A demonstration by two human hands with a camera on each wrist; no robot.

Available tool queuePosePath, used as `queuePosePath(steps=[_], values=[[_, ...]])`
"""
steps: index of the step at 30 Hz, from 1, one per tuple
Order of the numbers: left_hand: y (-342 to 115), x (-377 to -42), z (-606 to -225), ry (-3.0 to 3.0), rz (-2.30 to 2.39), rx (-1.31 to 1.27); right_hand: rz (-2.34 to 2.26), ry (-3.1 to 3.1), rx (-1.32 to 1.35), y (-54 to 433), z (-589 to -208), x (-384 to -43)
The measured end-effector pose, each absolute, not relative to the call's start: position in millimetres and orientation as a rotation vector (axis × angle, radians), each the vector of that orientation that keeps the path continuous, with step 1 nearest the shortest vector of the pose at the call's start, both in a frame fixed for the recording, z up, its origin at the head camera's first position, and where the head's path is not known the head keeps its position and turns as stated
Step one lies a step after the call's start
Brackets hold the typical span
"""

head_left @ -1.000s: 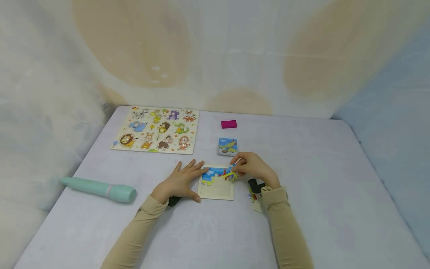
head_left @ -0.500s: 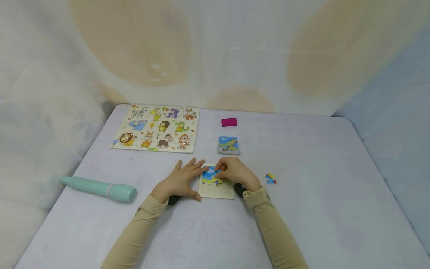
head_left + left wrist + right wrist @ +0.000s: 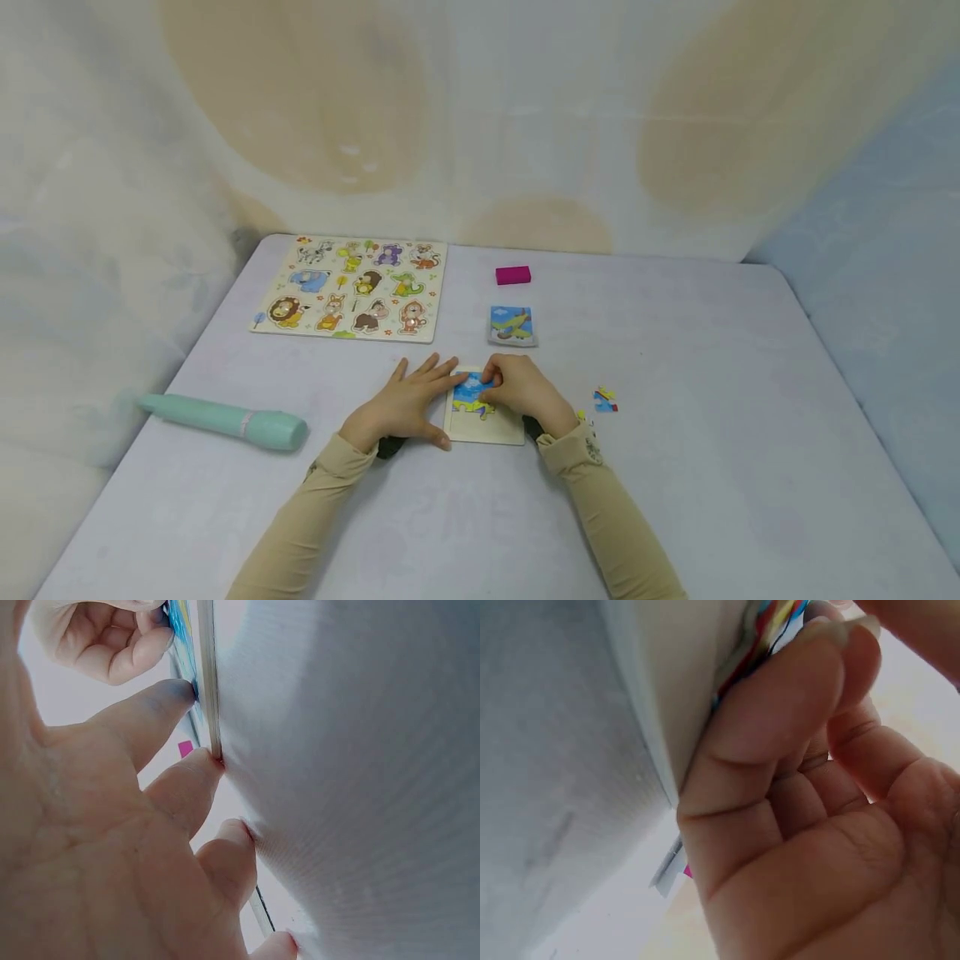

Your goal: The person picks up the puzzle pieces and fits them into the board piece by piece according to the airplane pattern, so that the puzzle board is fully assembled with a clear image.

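Observation:
A small wooden jigsaw board lies at the middle of the table, its upper part filled with blue and yellow picture pieces. My left hand rests spread at its left side, the index fingertip on the board's edge. Over the top of the board, my right hand has its thumb and index finger together on a jigsaw piece, which they largely hide. In the right wrist view, a red, yellow and blue piece edge shows by the thumb. A loose jigsaw piece lies to the right; another peeks out by the right sleeve.
Behind the board lies a small airplane picture puzzle, with a magenta block farther back. An animal peg puzzle is at the back left. A mint-green microphone-shaped object lies at the left.
My right hand has moved left from the board's right edge to over its middle, uncovering the loose piece on the right. During the last half second it barely moves. My left hand stays put.

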State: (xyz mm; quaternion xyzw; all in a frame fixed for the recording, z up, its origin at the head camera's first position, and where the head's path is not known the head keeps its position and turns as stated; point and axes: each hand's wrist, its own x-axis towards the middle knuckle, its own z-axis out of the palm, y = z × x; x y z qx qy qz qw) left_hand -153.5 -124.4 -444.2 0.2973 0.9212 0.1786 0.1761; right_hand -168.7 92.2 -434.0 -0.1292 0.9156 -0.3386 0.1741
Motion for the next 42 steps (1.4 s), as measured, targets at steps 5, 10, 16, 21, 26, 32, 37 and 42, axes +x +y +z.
queuePosePath(steps=[5,10,16,21,26,32,37,42], values=[[-125,-153,-445,2.603,0.509,0.843,-0.964,2.592,-0.398,95,-437,-169],[-129,-152,-446,2.610,0.485,0.821,-1.123,2.435,-0.446,111,-438,-172],[-131,-152,-447,2.611,0.490,0.824,-1.251,2.362,-0.370,156,-434,-175],[-130,-151,-446,2.611,0.498,0.836,-1.261,2.461,-0.281,203,-429,-170],[-130,-150,-445,2.619,0.492,0.838,-1.266,2.501,-0.207,246,-432,-157],[-129,-150,-445,2.616,0.485,0.834,-1.290,2.463,-0.220,275,-443,-141],[-128,-151,-447,2.622,0.482,0.840,-1.242,2.521,-0.361,275,-446,-138],[-126,-151,-447,2.615,0.493,0.852,-1.078,2.646,-0.349,267,-442,-138]])
